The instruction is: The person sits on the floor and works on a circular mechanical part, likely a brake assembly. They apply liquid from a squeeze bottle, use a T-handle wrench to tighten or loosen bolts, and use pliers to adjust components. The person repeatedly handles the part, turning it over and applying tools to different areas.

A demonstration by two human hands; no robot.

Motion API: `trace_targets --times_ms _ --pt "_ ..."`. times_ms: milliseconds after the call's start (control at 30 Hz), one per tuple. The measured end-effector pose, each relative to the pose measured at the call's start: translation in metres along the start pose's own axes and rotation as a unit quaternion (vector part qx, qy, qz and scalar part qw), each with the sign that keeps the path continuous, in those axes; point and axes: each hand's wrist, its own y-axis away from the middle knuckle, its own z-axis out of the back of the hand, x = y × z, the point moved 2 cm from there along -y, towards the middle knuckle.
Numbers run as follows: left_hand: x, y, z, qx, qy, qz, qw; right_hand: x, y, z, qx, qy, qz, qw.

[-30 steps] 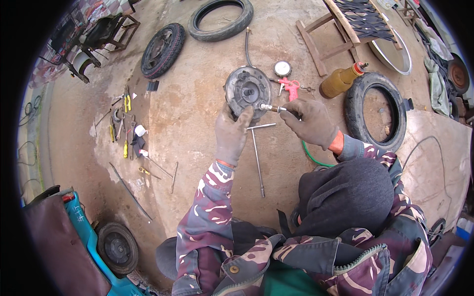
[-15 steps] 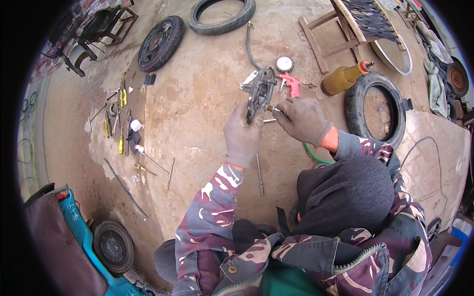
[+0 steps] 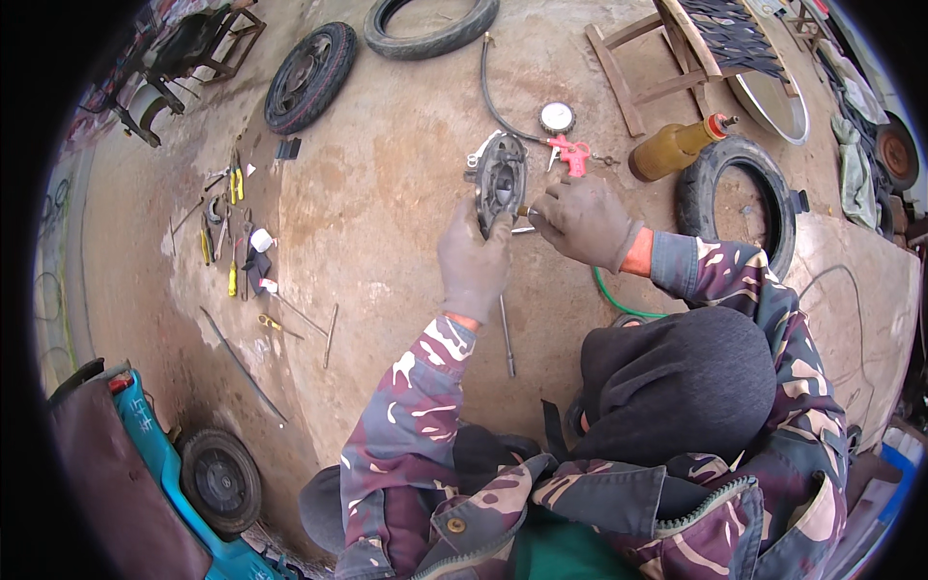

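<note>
left hand (image 3: 474,261) gripping brake plate (image 3: 501,182) | right hand (image 3: 583,220) at its edge

The round grey metal brake plate (image 3: 501,181) stands tilted on edge on the concrete.

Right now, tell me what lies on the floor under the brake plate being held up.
Under the tilted brake plate lies bare concrete floor and a long metal rod, its upper end hidden by the gloved left hand. The right hand covers the floor beside it.
</note>
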Motion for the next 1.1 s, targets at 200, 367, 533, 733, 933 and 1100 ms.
trace_targets --times_ms 200,367,533,733,933,1100 --pt "0.014 0.001 -0.002 -0.004 -0.008 -0.018 1.000 -0.002 0.001 -0.007 0.097 -0.090 -0.106 0.986" --pt "0.025 0.004 -0.007 -0.022 0.115 0.015 0.993 -0.005 0.001 -0.011 0.124 -0.319 -0.246 0.907" --pt "0.021 0.003 -0.011 0.002 0.289 0.050 0.956 -0.005 0.011 -0.015 0.198 -0.810 -0.377 0.403" --pt "0.009 -0.004 0.025 0.198 0.192 0.030 0.961 -0.010 0.017 -0.005 0.108 -0.803 -0.349 0.472" --pt "-0.006 -0.013 0.047 0.205 0.268 0.084 0.938 -0.002 0.014 0.016 0.120 -0.596 -0.340 0.717" --pt "-0.016 -0.002 0.026 0.132 0.091 0.046 0.986 0.007 0.010 0.021 0.140 -0.537 -0.329 0.764"
